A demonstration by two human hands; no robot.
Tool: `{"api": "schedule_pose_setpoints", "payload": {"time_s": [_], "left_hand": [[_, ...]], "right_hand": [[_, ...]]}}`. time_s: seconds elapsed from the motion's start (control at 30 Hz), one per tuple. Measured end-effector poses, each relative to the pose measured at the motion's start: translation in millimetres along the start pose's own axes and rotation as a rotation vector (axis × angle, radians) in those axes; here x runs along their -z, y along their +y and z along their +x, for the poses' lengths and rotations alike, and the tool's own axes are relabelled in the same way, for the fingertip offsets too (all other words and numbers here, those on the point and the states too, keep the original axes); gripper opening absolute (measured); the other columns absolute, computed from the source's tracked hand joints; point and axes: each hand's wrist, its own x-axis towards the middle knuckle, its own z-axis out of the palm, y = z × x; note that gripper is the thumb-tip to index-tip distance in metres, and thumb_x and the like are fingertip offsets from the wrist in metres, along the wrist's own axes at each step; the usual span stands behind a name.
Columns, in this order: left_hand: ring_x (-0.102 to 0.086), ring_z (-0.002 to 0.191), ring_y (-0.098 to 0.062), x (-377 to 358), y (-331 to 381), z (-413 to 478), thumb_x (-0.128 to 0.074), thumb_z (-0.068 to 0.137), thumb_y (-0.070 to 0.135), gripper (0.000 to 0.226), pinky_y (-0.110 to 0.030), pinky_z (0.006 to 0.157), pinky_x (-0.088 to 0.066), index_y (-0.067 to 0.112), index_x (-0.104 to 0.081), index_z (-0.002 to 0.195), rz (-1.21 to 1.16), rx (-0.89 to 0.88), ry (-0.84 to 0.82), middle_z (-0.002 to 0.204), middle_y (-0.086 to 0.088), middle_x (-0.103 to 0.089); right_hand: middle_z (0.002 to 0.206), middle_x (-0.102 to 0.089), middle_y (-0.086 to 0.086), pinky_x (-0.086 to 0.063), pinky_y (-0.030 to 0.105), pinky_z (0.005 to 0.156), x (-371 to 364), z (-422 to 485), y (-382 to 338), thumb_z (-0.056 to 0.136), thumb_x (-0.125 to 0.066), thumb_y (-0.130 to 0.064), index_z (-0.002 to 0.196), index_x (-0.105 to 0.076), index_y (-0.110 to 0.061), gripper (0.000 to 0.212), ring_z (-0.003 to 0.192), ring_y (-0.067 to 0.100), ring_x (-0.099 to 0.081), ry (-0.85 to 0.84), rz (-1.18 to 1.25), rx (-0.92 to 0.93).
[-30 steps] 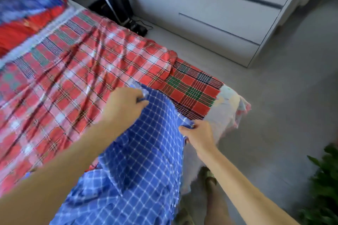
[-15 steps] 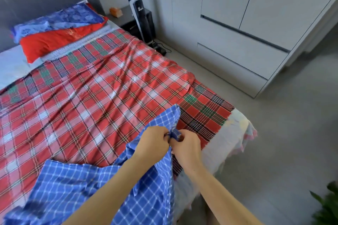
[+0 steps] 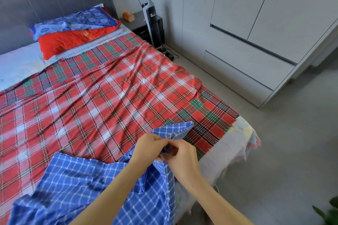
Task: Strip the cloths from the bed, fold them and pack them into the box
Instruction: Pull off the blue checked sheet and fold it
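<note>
Pinches blue checked cloth (image 3: 91, 188) corner with left hand (image 3: 148, 149) and right hand (image 3: 182, 159), touching. Beyond both: red plaid cloth (image 3: 91, 106), spread.

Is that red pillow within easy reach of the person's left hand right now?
Probably not. The left hand pinches the blue checked cloth at the near end, while the red pillow lies far up by the headboard, with the whole red plaid cloth between them.

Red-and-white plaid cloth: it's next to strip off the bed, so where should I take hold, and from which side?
Pinch the red-and-white plaid cloth at its corner nearest the wardrobe, reaching in from that side. There its edge curls loosely over the darker red-green plaid cloth, so fingers can likely slip under.
</note>
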Motion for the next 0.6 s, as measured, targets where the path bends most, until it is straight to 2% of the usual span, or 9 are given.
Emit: {"api": "schedule_pose_setpoints", "payload": {"time_s": [0.1, 0.23, 0.3, 0.37, 0.43, 0.5, 0.6], "left_hand": [[-0.06, 0.052, -0.026, 5.2, -3.9, 0.9, -0.052, 0.085, 0.002, 0.021, -0.043, 0.066, -0.057, 0.001, -0.054, 0.064, 0.041, -0.001, -0.027, 0.059, -0.019, -0.055], [-0.07, 0.064, -0.027, 17.2, -7.4, 1.4, -0.051, 0.094, 0.008, 0.026, -0.045, 0.074, -0.058, -0.012, -0.057, 0.078, 0.088, -0.049, -0.139, 0.078, -0.029, -0.065], [-0.069, 0.062, -0.019, 25.5, -6.2, 0.8, -0.049, 0.096, 0.012, 0.03, -0.032, 0.062, -0.057, -0.012, -0.056, 0.081, 0.22, -0.102, -0.132, 0.08, -0.028, -0.064], [-0.059, 0.054, -0.016, 36.5, -1.5, -1.8, -0.045, 0.097, 0.014, 0.03, -0.016, 0.046, -0.037, -0.009, -0.057, 0.082, 0.467, -0.207, -0.087, 0.07, -0.02, -0.06], [-0.042, 0.05, -0.011, 50.4, 6.3, -5.2, -0.043, 0.098, 0.014, 0.028, -0.018, 0.047, -0.03, -0.003, -0.06, 0.083, 0.661, -0.301, -0.041, 0.062, -0.005, -0.052], [-0.047, 0.057, -0.013, 63.6, 12.5, -6.0, -0.042, 0.098, 0.014, 0.027, -0.024, 0.056, -0.04, 0.003, -0.064, 0.088, 0.756, -0.343, 0.009, 0.07, -0.004, -0.059], [-0.058, 0.073, -0.02, 71.2, 18.0, -8.1, -0.043, 0.098, 0.015, 0.026, -0.034, 0.069, -0.048, 0.005, -0.066, 0.092, 0.817, -0.368, 0.066, 0.082, -0.007, -0.066]], "right_hand": [[0.069, -0.064, -0.011, -0.048, 0.01, 0.063, 2.0, -3.5, -2.2, 0.082, -0.068, -0.003, 0.088, -0.072, -0.016, 0.014, 0.068, -0.001, -0.062, -0.002, 0.118, -0.022], [0.072, -0.062, 0.002, -0.054, 0.022, 0.066, 12.3, -3.0, 2.7, 0.082, -0.069, 0.003, 0.097, -0.065, -0.019, 0.026, 0.063, 0.01, -0.063, -0.081, 0.458, -0.237], [0.075, -0.059, 0.005, -0.055, 0.023, 0.064, 16.4, -3.7, 6.6, 0.082, -0.065, 0.007, 0.098, -0.064, -0.013, 0.026, 0.065, 0.014, -0.062, -0.072, 0.602, -0.372], [0.078, -0.058, 0.009, -0.055, 0.024, 0.061, 21.7, -3.2, 12.3, 0.083, -0.063, 0.011, 0.098, -0.064, -0.005, 0.022, 0.066, 0.018, -0.06, -0.022, 0.74, -0.517], [0.08, -0.06, 0.012, -0.053, 0.023, 0.055, 30.9, 0.1, 19.6, 0.083, -0.062, 0.012, 0.097, -0.063, -0.001, 0.019, 0.063, 0.019, -0.059, 0.038, 0.84, -0.631], [0.081, -0.062, 0.014, -0.052, 0.024, 0.053, 42.7, 4.8, 23.6, 0.083, -0.06, 0.013, 0.093, -0.06, 0.0, 0.017, 0.062, 0.02, -0.058, 0.104, 0.939, -0.686], [0.077, -0.064, 0.015, -0.053, 0.025, 0.054, 53.0, 10.2, 16.0, 0.081, -0.061, 0.015, 0.089, -0.059, -0.001, 0.017, 0.063, 0.021, -0.06, 0.126, 1.016, -0.652]]}}
